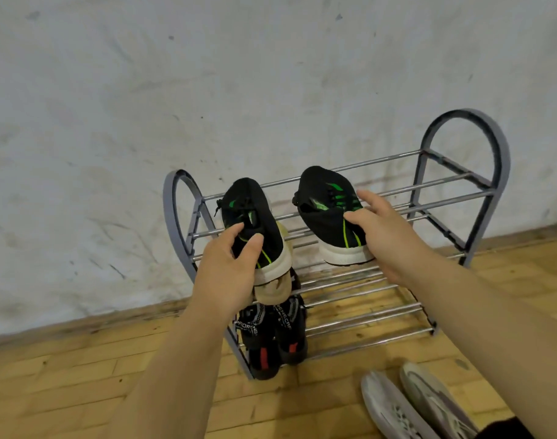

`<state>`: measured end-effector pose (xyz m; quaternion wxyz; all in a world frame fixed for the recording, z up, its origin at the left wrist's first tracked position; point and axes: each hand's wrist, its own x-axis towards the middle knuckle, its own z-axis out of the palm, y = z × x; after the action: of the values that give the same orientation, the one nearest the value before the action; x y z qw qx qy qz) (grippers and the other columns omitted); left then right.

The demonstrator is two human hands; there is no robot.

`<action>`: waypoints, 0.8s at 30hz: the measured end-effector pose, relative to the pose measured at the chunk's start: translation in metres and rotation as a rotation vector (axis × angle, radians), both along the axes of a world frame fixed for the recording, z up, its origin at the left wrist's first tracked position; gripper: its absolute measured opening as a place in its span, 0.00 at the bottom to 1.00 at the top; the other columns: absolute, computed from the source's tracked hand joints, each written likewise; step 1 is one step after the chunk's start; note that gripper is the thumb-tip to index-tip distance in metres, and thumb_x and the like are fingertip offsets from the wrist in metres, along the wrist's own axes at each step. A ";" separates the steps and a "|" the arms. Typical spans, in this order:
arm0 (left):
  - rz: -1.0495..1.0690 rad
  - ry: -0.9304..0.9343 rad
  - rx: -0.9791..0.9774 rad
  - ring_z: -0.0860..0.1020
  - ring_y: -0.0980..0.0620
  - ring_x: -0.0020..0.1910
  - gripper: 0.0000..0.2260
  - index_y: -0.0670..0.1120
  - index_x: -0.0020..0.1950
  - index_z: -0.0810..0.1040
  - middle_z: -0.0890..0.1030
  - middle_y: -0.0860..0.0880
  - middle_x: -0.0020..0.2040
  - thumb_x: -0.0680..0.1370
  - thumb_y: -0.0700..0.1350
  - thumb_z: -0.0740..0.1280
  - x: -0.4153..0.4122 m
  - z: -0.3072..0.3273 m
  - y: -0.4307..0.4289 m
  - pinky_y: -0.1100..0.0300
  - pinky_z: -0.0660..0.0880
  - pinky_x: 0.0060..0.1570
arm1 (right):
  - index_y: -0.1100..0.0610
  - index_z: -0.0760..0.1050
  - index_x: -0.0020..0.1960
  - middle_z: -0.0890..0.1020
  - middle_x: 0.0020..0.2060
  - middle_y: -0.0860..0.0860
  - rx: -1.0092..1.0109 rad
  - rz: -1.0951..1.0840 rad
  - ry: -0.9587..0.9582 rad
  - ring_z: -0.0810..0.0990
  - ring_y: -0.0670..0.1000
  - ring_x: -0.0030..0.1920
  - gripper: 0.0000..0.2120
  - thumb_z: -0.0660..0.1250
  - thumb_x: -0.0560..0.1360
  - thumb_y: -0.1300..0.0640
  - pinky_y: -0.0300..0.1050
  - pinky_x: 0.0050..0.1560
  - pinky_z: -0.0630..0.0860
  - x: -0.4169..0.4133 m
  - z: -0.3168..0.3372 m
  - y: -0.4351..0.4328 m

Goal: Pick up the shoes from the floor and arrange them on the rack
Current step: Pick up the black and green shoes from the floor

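A grey metal shoe rack (460, 188) with chrome bars stands against the wall. My left hand (226, 267) grips the heel of a black shoe with green stripes (248, 207), held over the left of the top shelf. My right hand (381, 229) holds the matching black and green shoe (324, 204) by its side, over the middle of the top shelf. Whether either sole rests on the bars I cannot tell. A beige shoe (280, 286) sits partly hidden under the left one. A black pair with lettered straps (270, 331) fills the left of the bottom shelf.
A grey pair of sneakers (419, 403) lies on the wooden floor at the lower right, in front of the rack. The scuffed white wall (207, 90) rises right behind the rack. The right halves of the shelves hold nothing.
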<state>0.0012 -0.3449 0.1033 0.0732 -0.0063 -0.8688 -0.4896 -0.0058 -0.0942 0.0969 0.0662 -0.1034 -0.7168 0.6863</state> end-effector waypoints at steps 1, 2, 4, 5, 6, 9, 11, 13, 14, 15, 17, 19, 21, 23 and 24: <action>-0.028 -0.015 -0.013 0.72 0.55 0.69 0.30 0.62 0.79 0.65 0.70 0.58 0.75 0.78 0.65 0.66 0.001 0.000 -0.001 0.53 0.70 0.68 | 0.37 0.67 0.68 0.76 0.52 0.40 0.050 -0.003 0.017 0.77 0.41 0.50 0.19 0.66 0.81 0.54 0.42 0.50 0.74 0.003 0.001 0.001; -0.059 -0.027 -0.025 0.71 0.54 0.71 0.35 0.64 0.79 0.61 0.68 0.57 0.76 0.74 0.68 0.68 0.003 -0.001 0.000 0.51 0.70 0.70 | 0.37 0.67 0.67 0.73 0.48 0.39 0.077 -0.003 0.030 0.76 0.40 0.47 0.19 0.67 0.81 0.54 0.40 0.45 0.72 0.004 0.001 0.002; -0.119 -0.043 -0.077 0.69 0.55 0.71 0.41 0.66 0.80 0.56 0.64 0.57 0.76 0.71 0.67 0.73 0.007 -0.001 0.003 0.53 0.68 0.70 | 0.38 0.68 0.68 0.75 0.49 0.41 0.070 -0.012 0.032 0.77 0.42 0.49 0.20 0.67 0.80 0.55 0.40 0.43 0.72 0.009 0.001 0.004; -0.135 -0.047 -0.118 0.68 0.54 0.70 0.43 0.66 0.81 0.55 0.62 0.55 0.76 0.72 0.64 0.74 0.009 -0.002 0.005 0.55 0.68 0.69 | 0.38 0.69 0.67 0.77 0.51 0.44 0.061 -0.024 0.027 0.79 0.45 0.51 0.20 0.68 0.80 0.55 0.42 0.44 0.73 0.012 0.002 0.004; -0.140 -0.045 -0.155 0.67 0.52 0.71 0.43 0.66 0.81 0.54 0.61 0.53 0.76 0.72 0.62 0.76 0.010 -0.002 0.008 0.55 0.68 0.69 | 0.38 0.69 0.67 0.78 0.54 0.46 0.075 -0.044 0.023 0.80 0.48 0.54 0.20 0.68 0.79 0.54 0.44 0.46 0.75 0.014 0.002 0.005; -0.111 -0.030 -0.197 0.65 0.46 0.75 0.41 0.68 0.79 0.58 0.58 0.51 0.77 0.71 0.60 0.77 0.012 -0.004 0.013 0.47 0.68 0.73 | 0.37 0.70 0.67 0.80 0.58 0.50 0.058 -0.021 -0.024 0.82 0.53 0.56 0.22 0.69 0.77 0.52 0.55 0.54 0.82 0.023 0.003 0.008; -0.080 -0.028 -0.180 0.64 0.45 0.76 0.38 0.70 0.76 0.62 0.60 0.52 0.77 0.71 0.59 0.76 0.010 -0.007 0.012 0.43 0.70 0.72 | 0.37 0.71 0.68 0.81 0.56 0.52 0.025 0.058 -0.064 0.83 0.56 0.55 0.22 0.69 0.78 0.55 0.57 0.54 0.84 0.029 0.003 0.009; -0.071 -0.009 -0.142 0.66 0.44 0.74 0.34 0.71 0.74 0.64 0.62 0.54 0.74 0.71 0.57 0.74 0.008 -0.009 0.012 0.41 0.74 0.68 | 0.40 0.71 0.72 0.81 0.54 0.54 0.031 0.093 -0.071 0.83 0.57 0.54 0.25 0.68 0.79 0.59 0.55 0.54 0.84 0.033 0.000 0.013; -0.066 0.011 -0.126 0.67 0.44 0.73 0.33 0.71 0.73 0.66 0.63 0.55 0.73 0.70 0.57 0.73 0.006 -0.009 0.011 0.41 0.75 0.66 | 0.42 0.71 0.73 0.82 0.54 0.55 0.019 0.097 -0.069 0.83 0.58 0.54 0.26 0.68 0.79 0.61 0.54 0.53 0.84 0.034 0.000 0.014; -0.061 0.035 -0.124 0.67 0.44 0.73 0.32 0.70 0.73 0.67 0.64 0.55 0.72 0.71 0.56 0.72 0.004 -0.009 0.010 0.42 0.75 0.67 | 0.43 0.70 0.73 0.82 0.55 0.57 -0.006 0.097 -0.064 0.84 0.58 0.53 0.26 0.68 0.79 0.63 0.53 0.52 0.84 0.034 -0.001 0.016; -0.043 0.080 -0.160 0.66 0.46 0.74 0.30 0.66 0.74 0.68 0.65 0.54 0.74 0.73 0.55 0.72 -0.002 -0.008 0.003 0.44 0.71 0.71 | 0.45 0.71 0.74 0.83 0.56 0.59 -0.053 0.105 -0.054 0.84 0.57 0.52 0.27 0.69 0.80 0.64 0.51 0.50 0.82 0.034 -0.002 0.018; -0.019 0.107 -0.199 0.67 0.45 0.75 0.31 0.64 0.75 0.67 0.63 0.54 0.77 0.73 0.57 0.71 -0.010 -0.009 -0.007 0.43 0.70 0.71 | 0.45 0.71 0.74 0.83 0.57 0.59 -0.070 0.111 -0.043 0.85 0.57 0.52 0.26 0.69 0.80 0.64 0.49 0.49 0.82 0.032 -0.005 0.017; 0.012 0.121 -0.215 0.72 0.42 0.72 0.32 0.66 0.73 0.65 0.61 0.58 0.78 0.70 0.61 0.70 -0.016 -0.013 -0.019 0.41 0.74 0.68 | 0.43 0.73 0.70 0.83 0.58 0.58 -0.098 0.114 -0.025 0.85 0.56 0.52 0.24 0.69 0.80 0.64 0.48 0.47 0.82 0.032 -0.007 0.013; 0.046 0.139 -0.229 0.73 0.42 0.70 0.30 0.66 0.73 0.66 0.63 0.57 0.76 0.71 0.61 0.69 -0.021 -0.016 -0.028 0.40 0.75 0.66 | 0.39 0.75 0.63 0.83 0.58 0.58 -0.117 0.119 -0.002 0.85 0.57 0.54 0.22 0.69 0.80 0.65 0.49 0.49 0.82 0.030 -0.009 0.008; 0.067 0.164 -0.258 0.72 0.42 0.71 0.29 0.63 0.73 0.67 0.64 0.54 0.76 0.72 0.60 0.70 -0.022 -0.017 -0.031 0.40 0.74 0.67 | 0.37 0.76 0.61 0.83 0.59 0.58 -0.125 0.118 0.008 0.85 0.58 0.55 0.22 0.69 0.80 0.65 0.50 0.50 0.83 0.030 -0.010 0.005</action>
<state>-0.0212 -0.3757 0.0863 0.1589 -0.0264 -0.9153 -0.3691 0.0241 -0.0888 0.0873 0.0219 -0.0621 -0.6770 0.7330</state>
